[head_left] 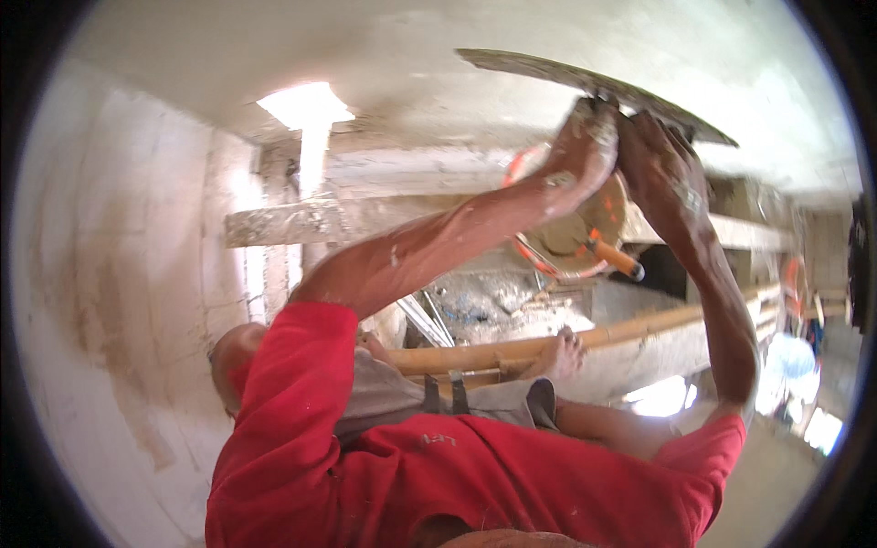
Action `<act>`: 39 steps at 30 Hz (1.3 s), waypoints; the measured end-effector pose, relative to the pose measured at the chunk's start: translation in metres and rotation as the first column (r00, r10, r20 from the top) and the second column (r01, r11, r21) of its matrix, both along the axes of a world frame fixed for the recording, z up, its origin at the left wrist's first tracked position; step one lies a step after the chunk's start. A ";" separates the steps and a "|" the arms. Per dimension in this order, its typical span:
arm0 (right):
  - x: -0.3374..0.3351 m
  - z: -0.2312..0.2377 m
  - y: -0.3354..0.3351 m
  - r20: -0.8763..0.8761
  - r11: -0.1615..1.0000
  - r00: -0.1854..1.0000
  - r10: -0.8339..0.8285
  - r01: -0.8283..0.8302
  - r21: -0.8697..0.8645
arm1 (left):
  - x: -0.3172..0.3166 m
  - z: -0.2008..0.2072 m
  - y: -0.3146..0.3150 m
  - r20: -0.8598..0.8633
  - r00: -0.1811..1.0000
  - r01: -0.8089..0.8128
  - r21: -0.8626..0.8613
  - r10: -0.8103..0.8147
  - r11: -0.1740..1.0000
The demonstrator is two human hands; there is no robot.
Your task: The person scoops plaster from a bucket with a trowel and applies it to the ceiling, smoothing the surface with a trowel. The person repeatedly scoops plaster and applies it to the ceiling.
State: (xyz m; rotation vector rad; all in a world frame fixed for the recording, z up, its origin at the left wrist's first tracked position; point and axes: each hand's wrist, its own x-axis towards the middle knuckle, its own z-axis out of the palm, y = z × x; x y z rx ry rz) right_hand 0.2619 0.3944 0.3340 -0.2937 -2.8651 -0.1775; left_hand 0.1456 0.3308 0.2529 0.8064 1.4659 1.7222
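Both arms are raised and stretched forward to a long, flat plastering trowel (539, 68). Its blade slants down to the right, close to or against the smooth, pale plastered surface (384, 64) overhead. My left hand (592, 137) is closed at the middle of the trowel's back, with the handle hidden behind the fingers. Beside it my right hand (662, 169) is also curled round the trowel. Pale plaster smears both hands and wrists. Below them stands a round bucket (530, 260) with an orange-and-white rim, partly covered by my left forearm. An orange-handled tool (617, 258) leans out of it.
A rough wooden plank (283, 224) crosses behind my left arm. Bamboo poles (639, 327) run under my bare feet, with rubble (484, 297) lower down. A bare wall (119, 256) rises at the left, and light enters through an opening (306, 105).
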 end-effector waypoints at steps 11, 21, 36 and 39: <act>0.078 -0.098 0.000 0.268 0.964 0.963 -0.018 0.087 -0.250 | -0.069 -0.079 -0.035 0.134 0.950 -0.279 -0.046 0.282 0.959; 0.062 -0.107 0.023 0.727 0.894 0.648 -0.228 0.435 -0.108 | -0.034 -0.174 -0.016 -0.506 0.766 -0.488 -0.055 0.397 0.871; 0.048 -0.179 0.051 0.318 0.995 0.947 -0.052 0.076 -0.064 | -0.005 -0.168 -0.027 -0.702 0.623 -0.621 -0.174 0.346 0.764; 0.045 -0.135 0.022 0.525 1.000 0.851 0.002 -0.011 0.014 | -0.009 -0.165 -0.040 -0.738 0.592 -0.629 -0.172 0.324 0.758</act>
